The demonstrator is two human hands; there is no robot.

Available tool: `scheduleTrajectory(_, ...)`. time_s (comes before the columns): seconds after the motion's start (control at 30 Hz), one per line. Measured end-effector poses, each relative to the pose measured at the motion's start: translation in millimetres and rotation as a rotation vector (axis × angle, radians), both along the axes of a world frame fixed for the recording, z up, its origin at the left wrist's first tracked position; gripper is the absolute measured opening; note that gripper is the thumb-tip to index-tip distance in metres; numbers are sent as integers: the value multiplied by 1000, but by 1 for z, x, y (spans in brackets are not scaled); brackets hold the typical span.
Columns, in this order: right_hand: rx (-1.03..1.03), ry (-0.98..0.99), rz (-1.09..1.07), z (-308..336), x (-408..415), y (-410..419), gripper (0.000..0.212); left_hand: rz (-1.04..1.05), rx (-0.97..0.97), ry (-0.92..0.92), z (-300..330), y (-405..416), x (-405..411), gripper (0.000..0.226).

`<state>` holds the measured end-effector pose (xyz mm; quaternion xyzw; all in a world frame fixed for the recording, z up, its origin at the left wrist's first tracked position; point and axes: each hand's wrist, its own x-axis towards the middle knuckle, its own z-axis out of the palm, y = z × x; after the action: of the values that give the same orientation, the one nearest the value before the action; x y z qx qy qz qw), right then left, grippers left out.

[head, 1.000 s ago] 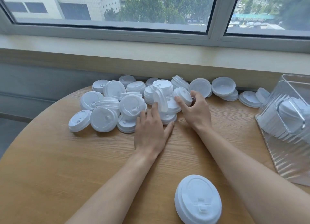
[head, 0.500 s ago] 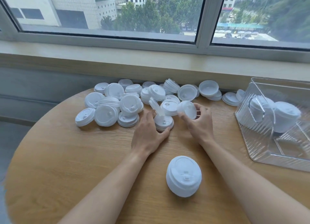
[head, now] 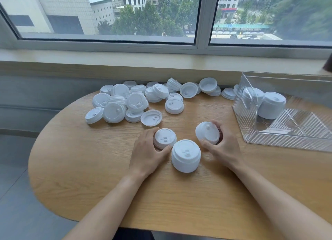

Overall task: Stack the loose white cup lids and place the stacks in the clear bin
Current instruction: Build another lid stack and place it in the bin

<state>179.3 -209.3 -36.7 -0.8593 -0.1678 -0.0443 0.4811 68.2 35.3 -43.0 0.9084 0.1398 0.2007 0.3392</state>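
Note:
A tall stack of white lids (head: 186,156) stands on the wooden table (head: 89,168) between my hands. My left hand (head: 147,153) curls round a short stack of lids (head: 165,137) lying flat just left of it. My right hand (head: 221,146) grips a tilted lid (head: 207,134) lifted off the table, to the right of the tall stack. A heap of loose white lids (head: 136,101) lies along the table's far edge. The clear bin (head: 269,137) stands at the right with two lid stacks (head: 272,105) inside.
A window ledge (head: 161,67) runs behind the table, close to the heap. One upturned lid (head: 151,117) lies apart in front of the heap. Bare wood lies between my arms and the near edge.
Both hands pulled back from the heap toward me, each bringing lids along. The left now holds a short stack beside the tall stack; the right has lifted its lid. The view has tilted up.

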Motion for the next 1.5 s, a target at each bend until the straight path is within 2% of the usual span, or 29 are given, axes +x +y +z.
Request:
scheduleTrajectory(0.17,-155,-99,124,1,-18,-17,75,4,39,16,1,-2,-9,78)
scheduleTrajectory(0.3,-321,-109,107,2,-24,-18,83,9,30,47,4,-4,-10,81)
scheduleTrajectory(0.37,-373,-156,-6,0,-28,-15,89,10,-39,23,7,-3,-11,78)
scheduleTrajectory(0.53,-409,-119,-244,-5,-37,-9,120,-18,-402,-105,18,-3,-19,60)
scheduleTrajectory(0.63,-472,-100,-290,-6,-34,-5,126,-87,-423,-152,24,-13,-28,56)
scheduleTrajectory(0.73,-497,-75,-327,-8,-29,-2,116,-197,-348,-160,29,-28,-34,62)
scheduleTrajectory(0.83,-398,-68,-320,-8,-25,-5,96,-262,-261,-136,32,-39,-35,69)
scheduleTrajectory(0.93,-164,-38,-253,0,-25,-12,85,-266,-207,-123,32,-44,-34,71)
scheduleTrajectory(1.03,55,39,-158,18,-28,-19,86,-269,-160,-89,29,-45,-33,74)
scheduleTrajectory(1.1,129,71,-68,32,-31,-21,89,-276,-124,-67,26,-46,-33,75)
scheduleTrajectory(1.3,-9,40,282,63,-42,-15,78,-292,-140,-18,34,-48,-32,95)
scheduleTrajectory(1.43,-158,5,407,72,-45,-8,78,-345,-246,-52,58,-40,-31,74)
scheduleTrajectory(1.5,-189,14,471,73,-47,-3,82,-412,-241,-24,67,-36,-31,70)
